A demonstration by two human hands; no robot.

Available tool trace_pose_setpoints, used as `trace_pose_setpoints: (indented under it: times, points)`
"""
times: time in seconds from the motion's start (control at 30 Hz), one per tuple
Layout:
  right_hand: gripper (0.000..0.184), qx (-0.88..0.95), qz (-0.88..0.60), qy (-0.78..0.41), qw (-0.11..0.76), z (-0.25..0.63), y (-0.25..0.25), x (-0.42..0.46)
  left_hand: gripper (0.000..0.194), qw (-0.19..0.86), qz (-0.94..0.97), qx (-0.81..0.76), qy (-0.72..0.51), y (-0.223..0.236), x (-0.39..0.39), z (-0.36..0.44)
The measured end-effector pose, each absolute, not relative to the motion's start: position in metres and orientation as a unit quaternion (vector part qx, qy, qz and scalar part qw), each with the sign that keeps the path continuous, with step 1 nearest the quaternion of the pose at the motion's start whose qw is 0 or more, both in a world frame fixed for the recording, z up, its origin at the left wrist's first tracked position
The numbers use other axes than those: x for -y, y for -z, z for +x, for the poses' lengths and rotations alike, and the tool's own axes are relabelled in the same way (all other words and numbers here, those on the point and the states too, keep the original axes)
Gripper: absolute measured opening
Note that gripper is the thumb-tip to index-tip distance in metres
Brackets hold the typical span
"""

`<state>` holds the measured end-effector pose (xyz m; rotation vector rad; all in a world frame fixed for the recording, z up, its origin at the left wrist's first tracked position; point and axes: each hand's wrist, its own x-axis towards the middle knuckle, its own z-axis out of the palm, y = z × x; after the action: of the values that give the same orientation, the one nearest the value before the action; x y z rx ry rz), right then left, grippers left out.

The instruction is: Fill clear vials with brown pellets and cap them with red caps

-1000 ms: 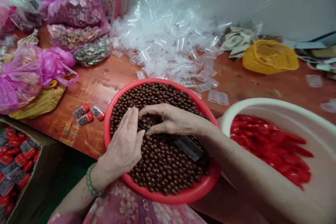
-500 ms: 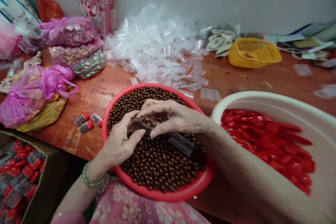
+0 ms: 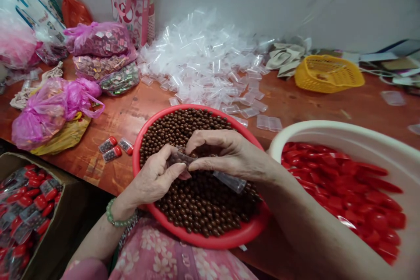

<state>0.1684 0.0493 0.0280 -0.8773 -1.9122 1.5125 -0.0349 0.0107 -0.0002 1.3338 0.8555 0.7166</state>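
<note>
Clear case (image 3: 179, 158) above beads (image 3: 203, 212) (glossy)

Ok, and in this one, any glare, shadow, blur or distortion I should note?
Head view: white glints on the clear pile and the beads; head view: dark shadow on beads below the right hand; head view: white tub looks stretched toward the right edge; head view: top-left bags look soft.

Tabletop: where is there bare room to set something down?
Two patches of tabletop look mostly bare: between the purple bags and the red basin, beyond the filled cases; and between the yellow basket and the white tub. It is crowded beyond the basin, where clear plastic pieces heap up, and at the back left among bags.
</note>
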Motion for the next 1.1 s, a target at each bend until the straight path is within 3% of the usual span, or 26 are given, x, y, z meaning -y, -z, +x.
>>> trace_pose_setpoints:
  times: [0.3, 0.47, 0.67, 0.83, 0.93, 1.1]
  points:
    - [0.041, 0.684, -0.321, -0.571, 0.322, 0.168, -0.021, -0.041, 0.028, 0.697, 0.498, -0.379, -0.351, 0.003, -0.009, -0.031]
    - [0.031, 0.746, -0.325, -0.516, 0.265, 0.165, -0.029, -0.043, 0.029, 0.683, 0.509, -0.384, -0.357, 0.004, -0.009, -0.031]
    - [0.034, 0.796, -0.334, -0.468, 0.190, 0.163, -0.036, -0.048, 0.017, 0.689, 0.536, -0.350, -0.341, 0.003, -0.009, -0.033]
    - [0.042, 0.765, -0.362, -0.484, 0.221, 0.166, -0.028, -0.048, 0.020, 0.703, 0.516, -0.357, -0.335, 0.005, -0.011, -0.032]
    - [0.036, 0.752, -0.360, -0.495, 0.243, 0.167, -0.026, -0.048, 0.021, 0.705, 0.514, -0.361, -0.329, 0.007, -0.012, -0.034]
    - [0.029, 0.785, -0.330, -0.489, 0.188, 0.161, -0.030, -0.052, 0.018, 0.664, 0.567, -0.362, -0.327, 0.010, -0.015, -0.039]
